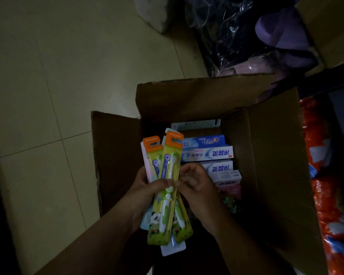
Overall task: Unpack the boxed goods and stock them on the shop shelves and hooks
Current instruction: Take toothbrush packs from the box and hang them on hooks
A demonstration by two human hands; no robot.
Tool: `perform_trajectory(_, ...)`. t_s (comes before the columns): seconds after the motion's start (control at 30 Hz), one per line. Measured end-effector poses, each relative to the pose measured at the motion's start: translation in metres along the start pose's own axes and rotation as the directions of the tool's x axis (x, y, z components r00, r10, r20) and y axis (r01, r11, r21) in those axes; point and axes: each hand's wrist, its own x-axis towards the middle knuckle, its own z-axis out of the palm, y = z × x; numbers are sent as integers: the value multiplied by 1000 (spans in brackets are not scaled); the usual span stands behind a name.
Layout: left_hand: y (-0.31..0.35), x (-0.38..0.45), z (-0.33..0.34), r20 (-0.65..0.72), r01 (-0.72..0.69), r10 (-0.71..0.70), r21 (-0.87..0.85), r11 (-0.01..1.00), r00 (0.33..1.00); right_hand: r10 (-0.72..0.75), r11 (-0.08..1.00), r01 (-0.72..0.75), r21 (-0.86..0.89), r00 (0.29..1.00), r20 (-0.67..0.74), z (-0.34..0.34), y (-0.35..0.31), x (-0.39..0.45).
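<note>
An open cardboard box stands on the floor with several toothpaste cartons stacked inside. Over its left side my left hand grips a fanned bundle of carded toothbrush packs, green and yellow with orange hang tabs, plus pink and pale blue ones behind. My right hand has curled fingers touching the right edge of the front pack, thumb meeting the left thumb there.
Beige tiled floor spreads to the left. Bagged purple slippers lie behind the box, next to another carton. Orange wrapped packs sit along the right. A white bag is at the top.
</note>
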Motion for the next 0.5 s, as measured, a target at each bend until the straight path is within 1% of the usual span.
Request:
perform_trajectory(0.1,-3,0,-1,14,28,-28,3,1000,1000,22,997,-21,70,1000,-21,0,2,-1)
perform_trajectory(0.17,-4,-1,0,38,27,-28,16,1000,999,50,996,-49,70,999,-9,0,2,-4)
perform_trajectory(0.27,-3,-3,2,81,-8,1,79,997,997,78,995,-79,67,997,14,-1,5,-7)
perform_trajectory(0.4,0,-6,1,55,-9,3,108,994,998,50,998,-51,36,999,21,-2,3,-10)
perform_trajectory(0.5,1,-6,-1,29,9,-13,133,991,1000,57,996,-58,67,998,16,-4,4,-9)
